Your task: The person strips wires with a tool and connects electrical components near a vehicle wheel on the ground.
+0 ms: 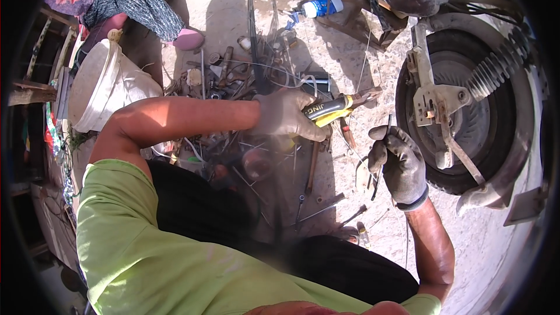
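In the middle, my left hand (279, 115), in a dusty grey glove, is wrapped around the yellow-and-black handles of a pair of pliers (331, 107). The jaws point right, close to a thin wire running down toward the wheel's side. My right hand (402, 164), also gloved, is raised on the right with its fingers curled in a pinch around a thin dark cable (377, 184). One end pokes up above the fingers and the rest hangs below them. Just right of this hand stands a scooter wheel (506, 119) with a metal bracket (434, 104) bolted at its hub.
Loose tools and metal parts (233, 76) lie scattered under and beyond my left arm. A socket wrench (300, 204) lies nearer me. At left leans a white bucket (90, 90). A blue-and-white bottle (322, 7) lies at the back. Another person's leg (137, 9) is at far left.
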A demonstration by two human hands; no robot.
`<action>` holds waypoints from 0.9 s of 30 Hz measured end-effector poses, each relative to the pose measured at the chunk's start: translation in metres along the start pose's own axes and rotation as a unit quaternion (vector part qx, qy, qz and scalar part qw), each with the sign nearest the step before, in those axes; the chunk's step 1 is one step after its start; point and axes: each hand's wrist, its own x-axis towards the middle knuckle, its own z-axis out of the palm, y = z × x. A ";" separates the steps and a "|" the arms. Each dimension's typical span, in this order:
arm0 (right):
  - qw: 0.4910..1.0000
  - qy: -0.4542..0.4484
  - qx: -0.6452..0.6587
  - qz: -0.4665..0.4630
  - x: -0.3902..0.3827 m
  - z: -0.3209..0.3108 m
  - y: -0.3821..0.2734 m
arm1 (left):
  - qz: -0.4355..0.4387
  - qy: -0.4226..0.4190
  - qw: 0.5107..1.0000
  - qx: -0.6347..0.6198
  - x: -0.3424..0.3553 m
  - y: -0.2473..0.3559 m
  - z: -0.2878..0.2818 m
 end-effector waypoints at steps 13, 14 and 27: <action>1.000 0.010 -0.026 0.014 0.003 0.005 -0.003 | -0.013 -0.097 0.995 -0.003 -0.010 -0.009 0.000; 0.999 0.013 -0.027 0.022 0.004 0.007 -0.003 | -0.007 -0.099 0.995 0.031 -0.010 -0.005 0.002; 0.998 -0.019 -0.043 0.034 0.007 0.006 -0.004 | 0.006 -0.101 0.991 0.086 -0.014 0.032 0.014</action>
